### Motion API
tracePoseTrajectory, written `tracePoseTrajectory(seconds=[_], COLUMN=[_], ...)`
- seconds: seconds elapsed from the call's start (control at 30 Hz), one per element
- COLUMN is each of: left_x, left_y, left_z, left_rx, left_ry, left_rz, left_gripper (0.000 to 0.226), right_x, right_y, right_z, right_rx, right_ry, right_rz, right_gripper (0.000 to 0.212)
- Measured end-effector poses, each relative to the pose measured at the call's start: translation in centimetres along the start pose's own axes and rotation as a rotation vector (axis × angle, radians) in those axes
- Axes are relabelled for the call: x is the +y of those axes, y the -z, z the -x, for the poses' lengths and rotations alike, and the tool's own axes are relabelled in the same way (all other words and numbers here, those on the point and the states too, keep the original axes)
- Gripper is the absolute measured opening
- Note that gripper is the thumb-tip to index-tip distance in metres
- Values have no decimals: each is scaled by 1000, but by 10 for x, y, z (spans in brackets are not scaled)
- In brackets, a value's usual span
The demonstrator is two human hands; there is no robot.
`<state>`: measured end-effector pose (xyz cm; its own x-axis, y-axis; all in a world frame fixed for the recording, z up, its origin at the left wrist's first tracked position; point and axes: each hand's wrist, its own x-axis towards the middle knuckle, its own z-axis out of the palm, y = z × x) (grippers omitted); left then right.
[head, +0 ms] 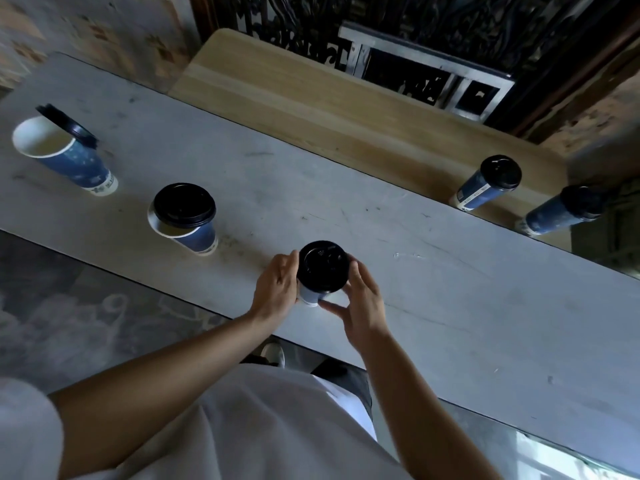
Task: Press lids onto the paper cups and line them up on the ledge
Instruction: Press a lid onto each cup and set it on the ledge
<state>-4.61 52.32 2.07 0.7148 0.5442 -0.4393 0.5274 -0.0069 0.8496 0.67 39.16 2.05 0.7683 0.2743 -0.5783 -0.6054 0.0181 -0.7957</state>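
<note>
Left hand (pixel 277 289) and right hand (pixel 363 299) curl fingers (pixel 358 275) round the lidded paper cup (pixel 322 268), lower centre; uneven pressure may tip or crumple it

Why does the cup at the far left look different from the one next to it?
The far-left cup is wide open; its leaning lid only props against the rim. The neighbouring cup is mostly covered; its shifted lid lies on top, leaving a gap. Both are blue paper cups with black lids, neither pressed shut.

Five paper cups (pixel 199 237), five lids (pixel 184 205), two hands (pixel 277 289)
</note>
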Motion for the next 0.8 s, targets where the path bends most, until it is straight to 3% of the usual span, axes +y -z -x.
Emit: tracePoseTrajectory(seconds=[0.17,0.27,0.43,0.53,0.63,0.73,0.8], left_x=[0,3,7,17,26,26,23], left_y=[-2,-6,-9,-7,-5,-10,-16], left_z=[-5,-6,3,6,3,5,11], left_rx=[-12,10,-20,-26,-16,-59,-45], left_ry=[51,122,22,-68,-60,113,109], left_rz=[30,102,124,158,174,256,269], left_gripper=[53,42,30,39,52,37,33], right_x=[-1,0,-25,-37,-34,-30,-23], right_y=[2,-3,-8,-8,-12,-20,-21], right_z=[5,5,-6,-5,-3,-1,0], right_rx=[-34,16,32,-17,-8,43,88], right_ry=[67,84,176,236,202,152,53], right_rz=[30,74,162,206,189,176,121], right_gripper=[33,34,36,36,37,36,42])
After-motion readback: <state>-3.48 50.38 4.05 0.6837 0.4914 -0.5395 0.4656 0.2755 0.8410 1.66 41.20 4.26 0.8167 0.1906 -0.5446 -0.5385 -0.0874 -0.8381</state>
